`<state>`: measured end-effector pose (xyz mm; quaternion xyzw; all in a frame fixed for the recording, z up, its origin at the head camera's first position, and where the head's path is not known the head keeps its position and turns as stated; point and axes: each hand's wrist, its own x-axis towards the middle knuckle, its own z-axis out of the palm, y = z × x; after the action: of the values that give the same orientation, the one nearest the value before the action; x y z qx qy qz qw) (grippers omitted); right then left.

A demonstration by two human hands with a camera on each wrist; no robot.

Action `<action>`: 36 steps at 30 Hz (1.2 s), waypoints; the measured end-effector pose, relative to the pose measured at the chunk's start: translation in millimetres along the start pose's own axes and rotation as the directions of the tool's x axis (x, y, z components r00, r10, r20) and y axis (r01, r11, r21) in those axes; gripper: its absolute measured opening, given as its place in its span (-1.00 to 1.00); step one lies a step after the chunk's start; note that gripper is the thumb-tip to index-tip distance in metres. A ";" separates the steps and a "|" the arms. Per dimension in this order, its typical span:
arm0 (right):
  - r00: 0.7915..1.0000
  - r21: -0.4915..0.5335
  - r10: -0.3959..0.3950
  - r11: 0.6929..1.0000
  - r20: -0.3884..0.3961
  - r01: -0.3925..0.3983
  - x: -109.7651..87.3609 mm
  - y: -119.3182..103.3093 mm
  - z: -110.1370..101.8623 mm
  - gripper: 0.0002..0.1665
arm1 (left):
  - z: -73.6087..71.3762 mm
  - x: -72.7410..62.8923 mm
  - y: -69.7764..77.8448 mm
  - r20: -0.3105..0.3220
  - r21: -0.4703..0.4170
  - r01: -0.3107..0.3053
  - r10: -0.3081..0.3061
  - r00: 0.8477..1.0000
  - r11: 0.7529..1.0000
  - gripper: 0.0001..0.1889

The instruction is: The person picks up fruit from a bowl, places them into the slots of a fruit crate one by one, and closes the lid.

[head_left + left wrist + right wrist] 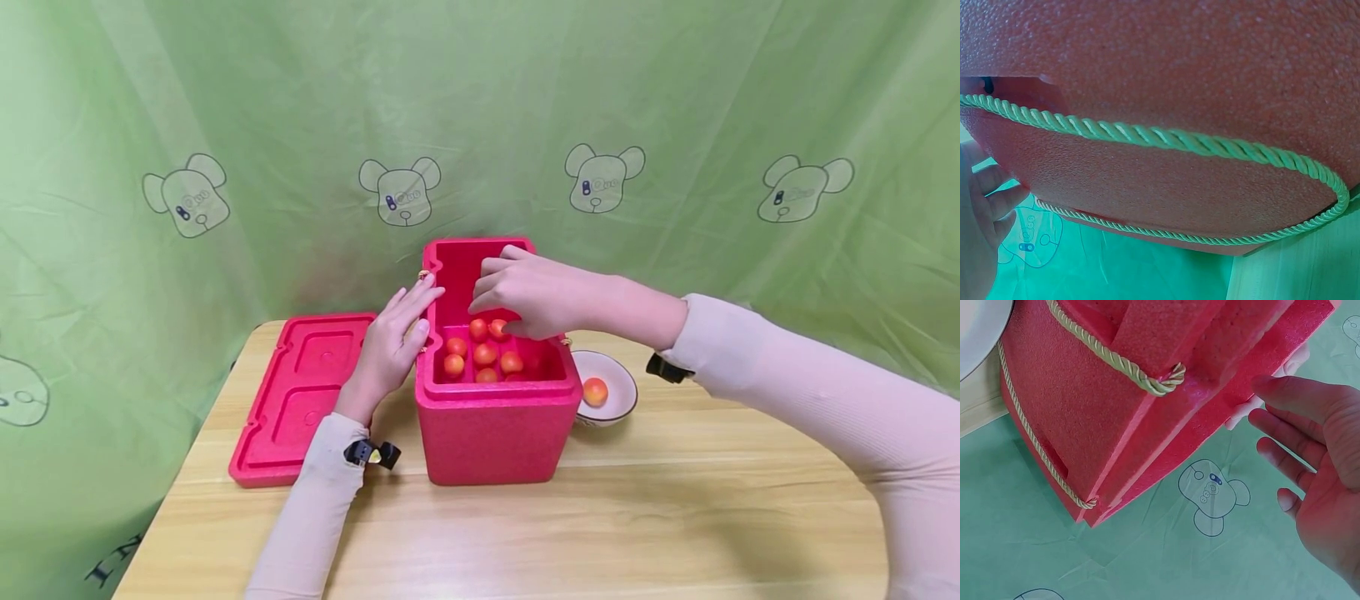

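Note:
A tall red foam box stands lidless on the table. Several small orange-red cherry tomatoes lie on its inside floor. My right hand reaches over the box's right rim, thumb tip beside a tomato. In the right wrist view its fingers are spread apart, and nothing shows between them. My left hand rests against the left rim with extended fingers. A twisted cord handle runs along the box's side in the left wrist view.
Right of the box sits a white bowl with a dark rim, holding one tomato. The red lid lies on the wooden table at the left, partly behind my left arm. A green curtain hangs behind.

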<state>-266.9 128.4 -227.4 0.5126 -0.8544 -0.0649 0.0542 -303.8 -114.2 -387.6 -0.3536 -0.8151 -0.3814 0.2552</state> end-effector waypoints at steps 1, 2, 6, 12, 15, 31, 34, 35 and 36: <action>1.000 0.000 0.002 1.000 -0.001 -0.002 -0.4 0.1 0.1 -0.56 | 0.2 0.0 0.1 -0.001 -0.001 -0.002 0.002 1.000 1.000 -0.45; 1.000 0.000 0.004 1.000 -0.001 -0.004 -0.9 0.0 -0.1 -0.56 | 0.4 0.2 0.1 -0.003 -0.002 -0.002 0.002 1.000 1.000 -0.45; 1.000 0.000 0.026 1.000 -0.007 -0.026 -3.4 0.7 -2.5 -0.55 | 0.6 0.7 0.6 -0.012 -0.006 -0.004 0.004 1.000 1.000 -0.45; 0.997 0.007 0.064 0.998 -0.035 -0.064 -13.4 5.6 -6.6 -0.52 | 0.0 1.6 -0.2 -0.025 -0.009 -0.014 0.014 1.000 1.000 -0.45; 0.994 0.024 0.084 0.996 -0.075 -0.082 -22.6 10.0 -7.5 -0.51 | -0.1 1.7 -0.9 -0.026 -0.016 -0.017 0.016 1.000 1.000 -0.45; 0.927 0.154 0.283 0.956 -0.245 -0.251 -93.0 47.7 18.4 -0.47 | 1.7 -0.3 -2.5 -0.026 -0.017 -0.016 0.016 1.000 1.000 -0.45; 0.912 0.167 0.328 0.941 -0.246 -0.294 -106.0 52.4 30.6 -0.50 | 1.9 -0.6 -1.4 -0.022 -0.014 -0.012 0.012 1.000 1.000 -0.44; 0.908 0.174 0.341 0.936 -0.244 -0.305 -109.7 53.3 34.5 -0.51 | 1.8 -0.5 -1.1 -0.022 -0.014 -0.011 0.011 1.000 1.000 -0.44; 0.905 0.179 0.351 0.932 -0.240 -0.314 -113.2 54.0 38.8 -0.52 | 1.7 -0.6 -0.9 -0.022 -0.014 -0.011 0.011 1.000 1.000 -0.44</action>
<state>-267.0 255.7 -259.6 0.3657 -0.9165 0.0737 0.1445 -304.4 -113.5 -389.3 -0.3559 -0.8074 -0.3898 0.2636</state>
